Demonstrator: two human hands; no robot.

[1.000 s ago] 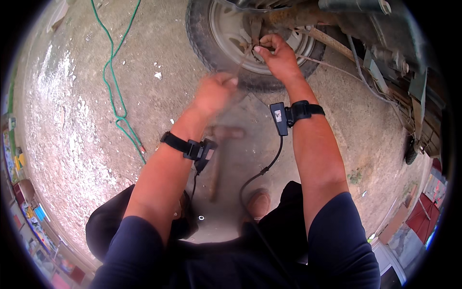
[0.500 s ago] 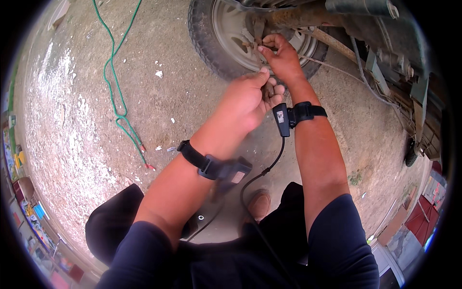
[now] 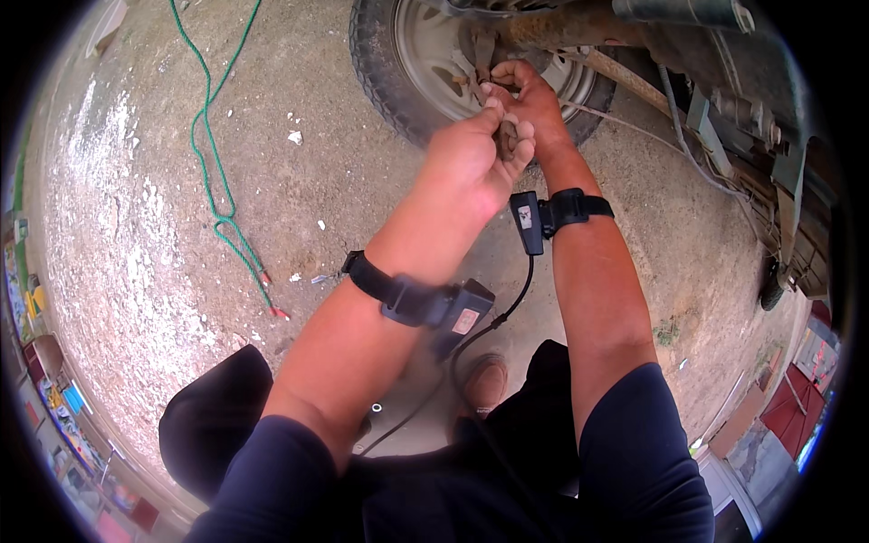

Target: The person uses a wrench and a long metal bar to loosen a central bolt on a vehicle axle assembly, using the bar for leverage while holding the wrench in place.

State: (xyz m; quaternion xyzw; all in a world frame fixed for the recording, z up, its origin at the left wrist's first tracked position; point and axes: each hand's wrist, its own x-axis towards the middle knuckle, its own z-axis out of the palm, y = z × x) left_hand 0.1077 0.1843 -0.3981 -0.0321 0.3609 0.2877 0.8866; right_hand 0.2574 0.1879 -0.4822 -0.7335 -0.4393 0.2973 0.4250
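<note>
My left hand (image 3: 463,156) is closed, its fingers curled round a small rusty brown metal piece (image 3: 507,138). Thumb and index fingertip of that hand meet right beside my right hand (image 3: 536,107). The right one is bent in a pinch near a rusty lever (image 3: 484,54) on the inner side of the wheel; what lies between its fingers is hidden. Behind both hands stands the wheel, with a black treaded tyre (image 3: 380,81) and a pale dusty rim (image 3: 415,45).
A rusty axle (image 3: 552,32) and the vehicle's underside (image 3: 706,54) fill the upper right. A thin cable (image 3: 625,125) runs rightward from the wheel. Green rope (image 3: 210,154) lies on the rough ground at left. A black cord (image 3: 525,288) hangs between my forearms.
My left hand has moved slightly up toward the right one, the rusty piece still in its fingers. The right hand has stayed almost in place at the lever.
</note>
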